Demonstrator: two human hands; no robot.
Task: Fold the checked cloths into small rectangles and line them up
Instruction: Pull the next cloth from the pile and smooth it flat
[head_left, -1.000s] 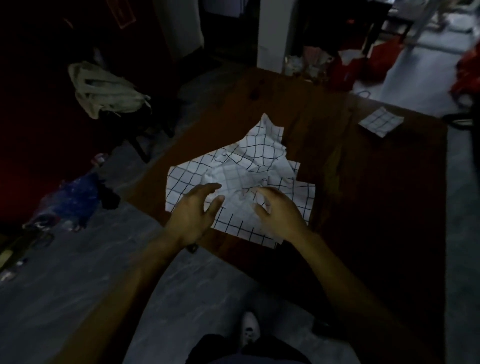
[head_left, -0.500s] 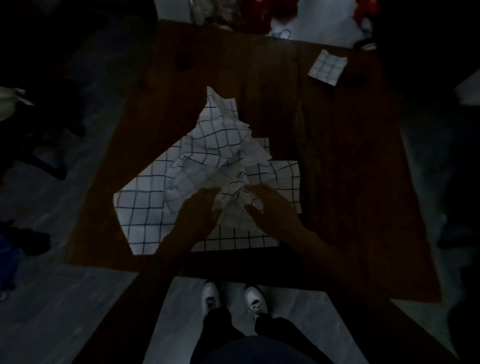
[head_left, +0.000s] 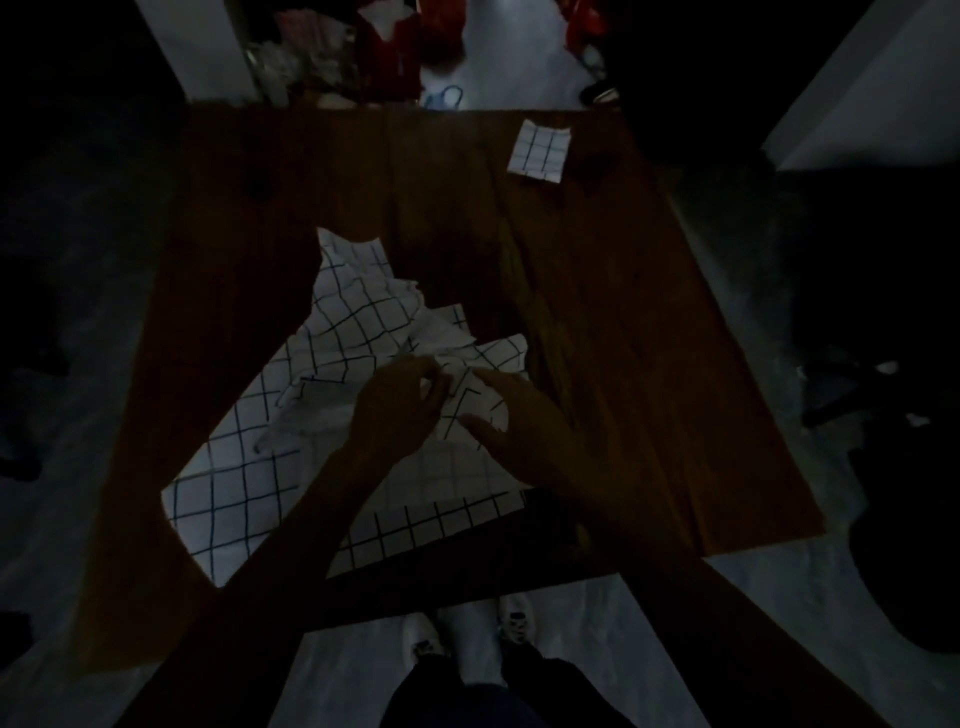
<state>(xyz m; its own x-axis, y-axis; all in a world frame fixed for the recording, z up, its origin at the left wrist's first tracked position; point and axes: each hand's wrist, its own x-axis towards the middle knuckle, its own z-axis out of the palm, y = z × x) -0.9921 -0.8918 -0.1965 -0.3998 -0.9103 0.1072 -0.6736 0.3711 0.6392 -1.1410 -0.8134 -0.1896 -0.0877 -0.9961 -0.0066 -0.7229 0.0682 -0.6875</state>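
The head view looks down in dim light on a dark brown wooden tabletop (head_left: 597, 312). A heap of white cloths with a dark grid pattern (head_left: 358, 322) lies crumpled on the near-left part of it, with one flat corner reaching to the near-left edge and another sheet spread under the forearms along the near edge. The left hand (head_left: 397, 410) sits on the middle of the heap, its fingers curled and pinching a raised fold of the crumpled cloth, so its grip is closed on the fabric. The right hand (head_left: 519, 426) lies just beside it, to the right, with thumb and fingers bent onto the same bunched cloth; the light is too poor to tell whether its grip actually holds the fabric or only rests on it. The two hands are near each other, with a small patch of cloth showing between them.

Well apart from the heap, near the far-right corner of the tabletop, lies a small folded white checked rectangle of cloth (head_left: 539, 150), flat and alone.

Beyond the far edge are red bags (head_left: 389, 47) on a pale grey floor (head_left: 509, 67). Below the near edge, white shoes (head_left: 514, 621) and dark trousers show. No writing or label can be read anywhere.
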